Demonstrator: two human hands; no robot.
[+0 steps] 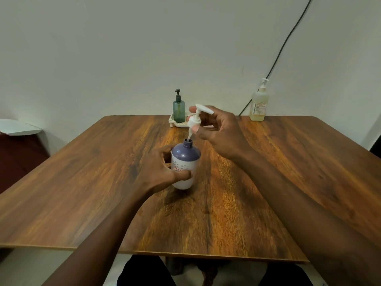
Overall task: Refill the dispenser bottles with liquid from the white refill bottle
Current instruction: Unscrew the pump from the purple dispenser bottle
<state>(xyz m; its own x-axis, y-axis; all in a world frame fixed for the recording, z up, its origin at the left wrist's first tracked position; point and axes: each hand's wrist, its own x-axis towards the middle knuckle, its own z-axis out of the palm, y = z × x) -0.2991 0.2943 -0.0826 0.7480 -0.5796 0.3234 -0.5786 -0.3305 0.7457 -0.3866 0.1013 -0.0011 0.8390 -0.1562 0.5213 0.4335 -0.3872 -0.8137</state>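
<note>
A white dispenser bottle with a purple shoulder (186, 154) stands on the wooden table (288, 162) near its middle. My left hand (162, 170) grips its body from the left. My right hand (218, 129) holds the white pump head (195, 118) above the open neck, and the pump's dip tube still reaches into the neck. A green dispenser bottle with a black pump (178, 108) stands in a white tray (172, 120) at the far edge. A pale bottle with a white pump (258, 103) stands at the far right by the wall.
A black cable (284, 42) runs down the wall behind the pale bottle. A white object (18, 126) lies on dark furniture left of the table. My legs show below the table's near edge.
</note>
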